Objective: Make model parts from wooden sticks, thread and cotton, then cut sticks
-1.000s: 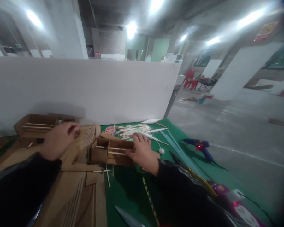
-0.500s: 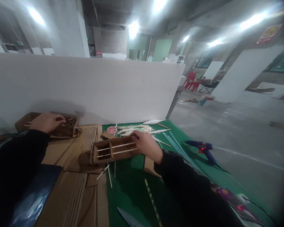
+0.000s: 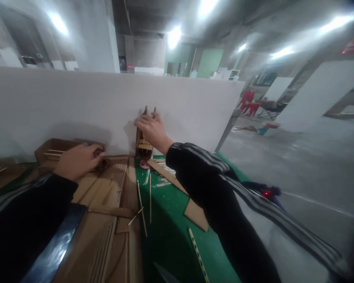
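Observation:
My right hand [image 3: 153, 129] is closed on the upper part of a narrow cardboard box [image 3: 144, 148], which stands upright against the white panel. Thin sticks cross inside that box. At the left, my left hand [image 3: 79, 160] rests at the right end of a long cardboard box [image 3: 51, 150] with light sticks across it. Its fingers are bent around something small and dark that I cannot make out. Flat cardboard pieces [image 3: 106, 188] lie below this hand.
A white panel [image 3: 112, 102] runs behind the table. On the green surface [image 3: 165, 220] are loose sticks [image 3: 150, 198], a cardboard strip [image 3: 169, 177], a patterned yellow stick [image 3: 198, 255] and a blade-like tip [image 3: 165, 273]. A blue glue gun [image 3: 262, 189] lies at right.
My right hand has lifted the divided cardboard box from over the table and stood it upright against the panel. My left hand has shifted right along the long box. The view has turned slightly left.

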A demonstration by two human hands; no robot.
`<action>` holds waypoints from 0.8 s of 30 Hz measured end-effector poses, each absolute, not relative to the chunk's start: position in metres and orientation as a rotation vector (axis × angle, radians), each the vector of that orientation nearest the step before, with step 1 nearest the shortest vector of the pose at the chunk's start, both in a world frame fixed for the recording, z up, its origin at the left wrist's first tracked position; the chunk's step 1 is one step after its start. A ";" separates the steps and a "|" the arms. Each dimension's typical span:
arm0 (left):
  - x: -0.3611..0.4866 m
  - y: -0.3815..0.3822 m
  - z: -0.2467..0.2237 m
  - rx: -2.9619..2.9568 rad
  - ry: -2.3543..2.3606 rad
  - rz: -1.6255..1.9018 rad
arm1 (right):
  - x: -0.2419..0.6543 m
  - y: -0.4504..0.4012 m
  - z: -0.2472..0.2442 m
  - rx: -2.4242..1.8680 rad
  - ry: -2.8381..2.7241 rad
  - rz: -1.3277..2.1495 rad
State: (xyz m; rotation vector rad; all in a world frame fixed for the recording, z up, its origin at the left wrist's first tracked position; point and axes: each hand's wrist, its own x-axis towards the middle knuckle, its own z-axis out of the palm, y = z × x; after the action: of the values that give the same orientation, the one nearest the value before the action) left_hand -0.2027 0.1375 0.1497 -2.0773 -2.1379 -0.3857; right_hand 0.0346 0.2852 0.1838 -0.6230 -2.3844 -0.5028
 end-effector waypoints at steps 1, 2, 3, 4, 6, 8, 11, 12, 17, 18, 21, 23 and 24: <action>-0.194 0.134 0.146 -2.180 -2.116 -0.332 | 0.027 0.288 0.177 -0.594 -2.392 -0.507; -0.185 0.130 0.141 -2.292 -2.083 -0.282 | 0.020 0.290 0.170 -0.570 -2.400 -0.507; -0.175 0.125 0.136 -2.419 -2.039 -0.228 | 0.015 0.292 0.163 -0.552 -2.406 -0.507; -0.164 0.119 0.131 -2.540 -1.989 -0.181 | 0.010 0.292 0.156 -0.536 -2.412 -0.506; -0.144 0.107 0.119 -2.750 -1.867 -0.112 | 0.005 0.290 0.145 -0.519 -2.416 -0.505; -0.126 0.095 0.108 -2.871 -1.773 -0.077 | 0.004 0.285 0.138 -0.514 -2.412 -0.509; -0.108 0.084 0.091 -2.943 -1.666 -0.067 | 0.010 0.273 0.137 -0.513 -2.408 -0.533; -0.104 0.082 0.086 -2.944 -1.644 -0.064 | 0.013 0.267 0.138 -0.510 -2.415 -0.548; -0.092 0.083 0.065 -2.903 -1.628 -0.077 | 0.033 0.243 0.142 -0.558 -2.468 -0.576; -0.091 0.084 0.062 -2.903 -1.628 -0.091 | 0.038 0.240 0.143 -0.578 -2.475 -0.565; -0.086 0.085 0.060 -2.904 -1.657 -0.172 | 0.054 0.229 0.143 -0.623 -2.475 -0.499; -0.081 0.084 0.064 -2.889 -1.712 -0.269 | 0.067 0.218 0.143 -0.643 -2.451 -0.396; -0.078 0.082 0.068 -2.873 -1.748 -0.334 | 0.075 0.211 0.143 -0.658 -2.429 -0.302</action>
State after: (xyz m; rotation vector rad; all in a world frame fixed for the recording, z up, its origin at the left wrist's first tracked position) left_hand -0.0779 0.0824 0.0680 -2.8728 -1.7484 -0.3343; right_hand 0.0747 0.2113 0.1432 -0.6578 -2.4295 -0.3019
